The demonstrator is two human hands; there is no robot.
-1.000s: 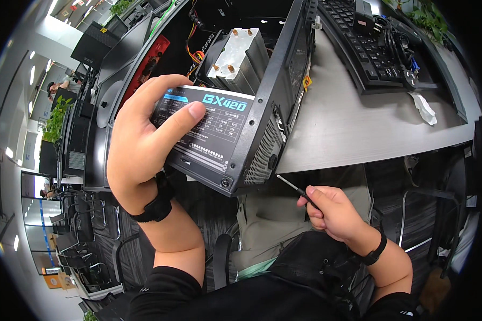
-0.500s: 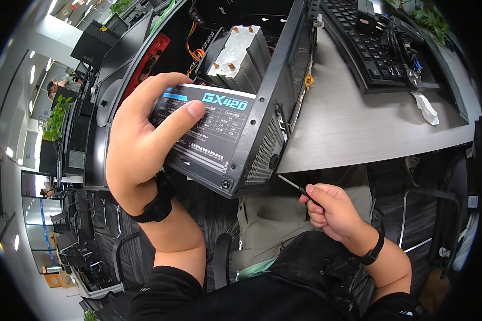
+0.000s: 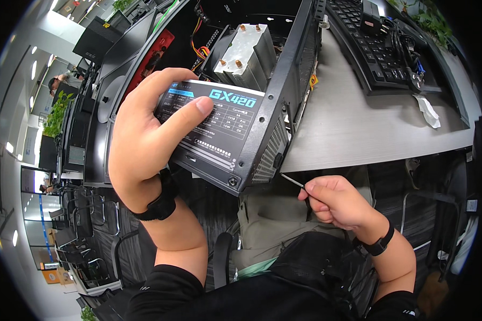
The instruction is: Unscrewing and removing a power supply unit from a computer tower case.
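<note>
My left hand (image 3: 139, 134) wraps over a black power supply (image 3: 198, 131) at the near corner of an open computer case (image 3: 292, 64). Its thumb presses on the label, and the fingers curl over the left end. In my right hand (image 3: 334, 199) is a screwdriver (image 3: 293, 180), gripped between thumb and fingers with the handle mostly hidden. The thin metal shaft points up and left. Its tip is at the lower corner of the case's vented back panel; whether it sits in a screw cannot be made out. Beyond the power supply stands a metal CPU cooler (image 3: 246, 56).
The case lies on a light grey table (image 3: 359, 128), its near corner over the edge above my lap. At the right are a black keyboard (image 3: 353, 48), a coiled black cable (image 3: 404, 56) and a crumpled white tissue (image 3: 427, 112). Coloured wires (image 3: 201, 52) run inside the case.
My right hand has turned slightly around the screwdriver, and less of its handle shows. The case and power supply appear a little farther right, with my left hand still on them.
</note>
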